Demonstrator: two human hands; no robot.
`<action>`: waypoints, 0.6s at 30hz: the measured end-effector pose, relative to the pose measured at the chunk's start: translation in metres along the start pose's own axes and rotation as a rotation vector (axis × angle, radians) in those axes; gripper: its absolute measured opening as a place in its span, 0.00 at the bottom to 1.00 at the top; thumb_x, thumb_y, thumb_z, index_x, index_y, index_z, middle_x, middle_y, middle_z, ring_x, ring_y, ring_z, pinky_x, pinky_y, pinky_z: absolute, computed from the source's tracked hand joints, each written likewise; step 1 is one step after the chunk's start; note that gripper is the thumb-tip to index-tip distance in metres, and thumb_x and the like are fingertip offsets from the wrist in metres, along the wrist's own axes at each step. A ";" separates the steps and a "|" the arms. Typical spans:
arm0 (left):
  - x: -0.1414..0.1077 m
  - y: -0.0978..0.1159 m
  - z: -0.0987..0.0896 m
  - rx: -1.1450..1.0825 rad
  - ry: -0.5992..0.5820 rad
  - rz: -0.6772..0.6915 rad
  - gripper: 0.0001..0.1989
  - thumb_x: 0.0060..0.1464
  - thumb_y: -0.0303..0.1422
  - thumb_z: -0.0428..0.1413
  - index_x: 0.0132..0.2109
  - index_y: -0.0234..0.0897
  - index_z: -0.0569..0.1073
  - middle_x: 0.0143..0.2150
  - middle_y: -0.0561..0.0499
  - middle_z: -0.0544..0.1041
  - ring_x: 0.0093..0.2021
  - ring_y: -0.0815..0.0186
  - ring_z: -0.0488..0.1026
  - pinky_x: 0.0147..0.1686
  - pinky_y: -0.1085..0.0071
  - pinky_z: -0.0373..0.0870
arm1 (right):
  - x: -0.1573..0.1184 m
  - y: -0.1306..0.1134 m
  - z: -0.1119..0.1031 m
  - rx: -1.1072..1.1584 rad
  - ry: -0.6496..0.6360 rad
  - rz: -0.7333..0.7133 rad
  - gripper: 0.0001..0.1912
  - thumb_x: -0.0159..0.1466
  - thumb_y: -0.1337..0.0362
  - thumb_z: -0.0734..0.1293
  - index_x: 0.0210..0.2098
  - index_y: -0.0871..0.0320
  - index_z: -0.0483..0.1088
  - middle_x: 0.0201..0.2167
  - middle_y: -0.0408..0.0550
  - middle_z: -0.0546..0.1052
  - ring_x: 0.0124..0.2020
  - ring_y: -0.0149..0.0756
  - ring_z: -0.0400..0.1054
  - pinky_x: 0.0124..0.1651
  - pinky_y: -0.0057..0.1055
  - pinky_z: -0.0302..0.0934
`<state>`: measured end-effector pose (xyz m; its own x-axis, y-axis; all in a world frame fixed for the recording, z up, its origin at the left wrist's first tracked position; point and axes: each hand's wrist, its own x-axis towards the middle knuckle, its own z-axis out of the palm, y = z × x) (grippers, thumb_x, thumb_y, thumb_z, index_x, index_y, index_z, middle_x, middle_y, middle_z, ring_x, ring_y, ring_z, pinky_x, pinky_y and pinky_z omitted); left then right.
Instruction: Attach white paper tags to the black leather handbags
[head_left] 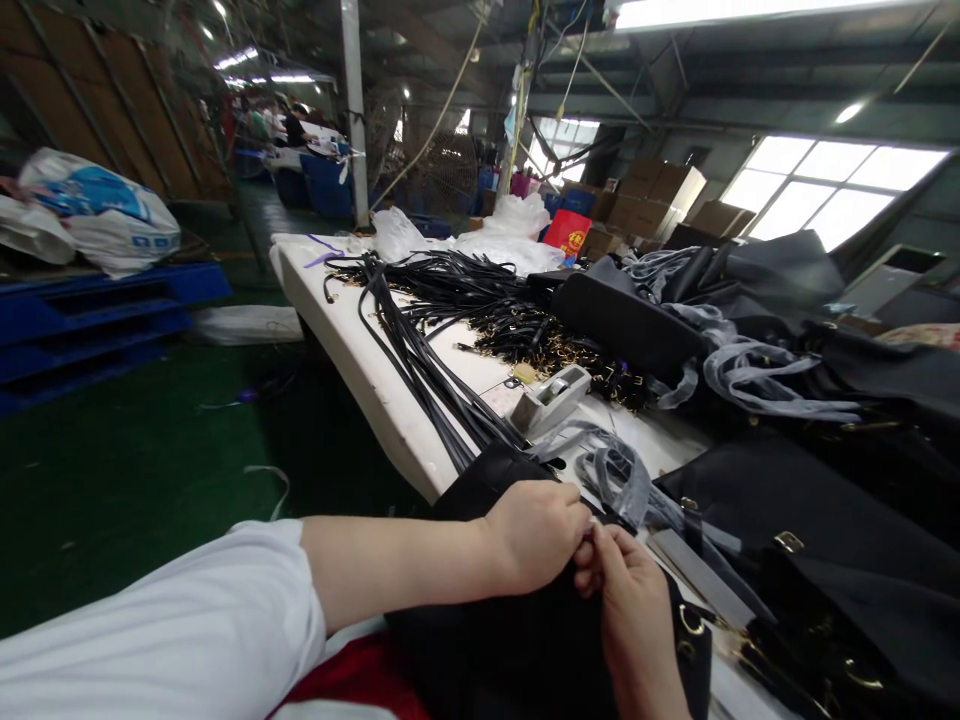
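Observation:
A black bag [525,650] with gold-coloured metal rings lies in front of me at the table's near edge. Above it, my left hand [536,535] is closed, its fingertips meeting those of the other hand. My right hand [634,590] is pinched, thumb against fingers. Whatever sits between the fingertips is small and mostly hidden; I cannot make it out. Just beyond the hands lies a strap wrapped in clear plastic [615,475]. A grey tape dispenser [551,400] stands behind that.
Black straps [420,350] with gold clasps spread over the white table [360,370]. More black bags [832,530] with plastic-wrapped handles are piled on the right. Blue pallets [97,310] holding a white sack [105,210] stand at the left. A metal post [354,110] rises behind the table.

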<state>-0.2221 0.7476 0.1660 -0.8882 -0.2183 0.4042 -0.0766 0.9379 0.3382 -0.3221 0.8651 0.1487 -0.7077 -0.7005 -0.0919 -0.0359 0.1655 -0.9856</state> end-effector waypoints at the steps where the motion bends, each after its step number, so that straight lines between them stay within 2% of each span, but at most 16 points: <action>1: -0.001 0.003 0.001 0.076 -0.013 0.050 0.11 0.62 0.30 0.47 0.38 0.31 0.74 0.36 0.46 0.74 0.34 0.61 0.70 0.30 0.67 0.66 | 0.000 -0.002 0.001 0.013 -0.007 0.008 0.23 0.57 0.44 0.70 0.22 0.59 0.68 0.17 0.41 0.70 0.17 0.27 0.60 0.20 0.23 0.55; 5: -0.006 0.012 0.008 0.219 -0.020 0.157 0.12 0.62 0.30 0.46 0.42 0.28 0.72 0.39 0.42 0.72 0.36 0.57 0.69 0.24 0.64 0.65 | -0.002 -0.008 0.000 0.060 -0.017 0.026 0.24 0.56 0.43 0.70 0.22 0.58 0.67 0.15 0.39 0.66 0.17 0.27 0.58 0.19 0.24 0.54; 8: -0.007 0.013 0.006 0.158 -0.034 0.156 0.11 0.61 0.30 0.47 0.44 0.27 0.72 0.41 0.41 0.72 0.39 0.57 0.70 0.30 0.63 0.69 | -0.004 -0.011 -0.004 0.018 -0.018 0.040 0.25 0.54 0.43 0.72 0.21 0.58 0.66 0.15 0.39 0.66 0.17 0.27 0.59 0.20 0.23 0.54; 11: -0.004 0.008 -0.005 -0.155 -0.062 -0.010 0.12 0.63 0.33 0.47 0.46 0.32 0.72 0.43 0.45 0.75 0.42 0.60 0.72 0.39 0.67 0.71 | -0.006 -0.013 -0.010 -0.038 -0.029 0.017 0.23 0.56 0.43 0.71 0.24 0.58 0.68 0.19 0.41 0.69 0.19 0.27 0.60 0.22 0.23 0.56; 14: 0.001 -0.003 -0.016 -0.539 -0.194 -0.265 0.13 0.63 0.40 0.49 0.40 0.38 0.74 0.34 0.51 0.77 0.35 0.66 0.74 0.32 0.73 0.68 | -0.006 -0.018 -0.017 -0.252 -0.042 -0.043 0.23 0.59 0.42 0.67 0.26 0.56 0.69 0.21 0.41 0.71 0.19 0.28 0.62 0.24 0.24 0.58; 16: 0.003 -0.012 -0.016 -0.690 -0.281 -0.349 0.11 0.60 0.39 0.53 0.35 0.37 0.75 0.29 0.53 0.76 0.29 0.68 0.72 0.26 0.76 0.64 | -0.003 -0.021 -0.021 -0.456 -0.058 -0.069 0.24 0.59 0.40 0.65 0.25 0.55 0.70 0.20 0.42 0.72 0.19 0.30 0.63 0.24 0.26 0.57; 18: 0.003 -0.020 -0.008 -0.819 -0.310 -0.409 0.08 0.57 0.36 0.55 0.34 0.37 0.74 0.27 0.55 0.75 0.26 0.70 0.70 0.24 0.78 0.62 | 0.005 -0.026 -0.025 -0.656 -0.107 -0.079 0.25 0.58 0.38 0.64 0.24 0.54 0.71 0.17 0.43 0.71 0.18 0.32 0.64 0.23 0.27 0.56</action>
<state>-0.2192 0.7261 0.1672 -0.9520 -0.2957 -0.0792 -0.1713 0.3004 0.9383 -0.3421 0.8745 0.1774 -0.6124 -0.7874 -0.0697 -0.5303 0.4746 -0.7025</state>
